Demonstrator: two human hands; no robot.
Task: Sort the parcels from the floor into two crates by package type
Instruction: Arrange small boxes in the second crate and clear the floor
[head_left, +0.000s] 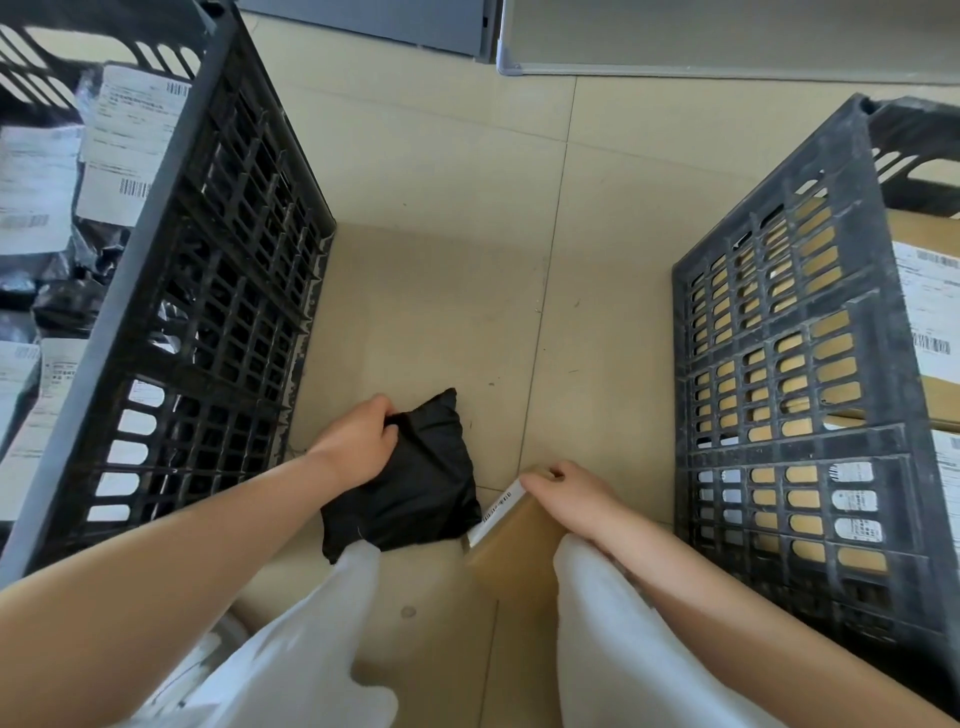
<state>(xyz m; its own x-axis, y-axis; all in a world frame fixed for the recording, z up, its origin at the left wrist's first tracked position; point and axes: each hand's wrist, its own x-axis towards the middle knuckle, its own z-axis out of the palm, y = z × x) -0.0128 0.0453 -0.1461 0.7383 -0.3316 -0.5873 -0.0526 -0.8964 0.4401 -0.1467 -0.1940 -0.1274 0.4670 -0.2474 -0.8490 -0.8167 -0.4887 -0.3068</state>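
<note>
Below, left hand (358, 441) gripping black bag (415, 478), box label (498, 512) unreadable

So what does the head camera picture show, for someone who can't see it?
A person's left hand grips a black bag on the floor while the right hand holds a cardboard box. A crate of bags stands left, a crate of boxes right.

Black poly-bag parcel (410, 480): soft, creased, lying flat on the floor just right of the left crate (171, 291).
Cardboard box parcel (511, 535): brown, white barcoded label along one edge, touching the bag's right corner.
Left crate: black lattice plastic, holding labelled black bags.
Right crate (800, 374): matching, well right of the left crate, holding labelled cardboard boxes.
</note>
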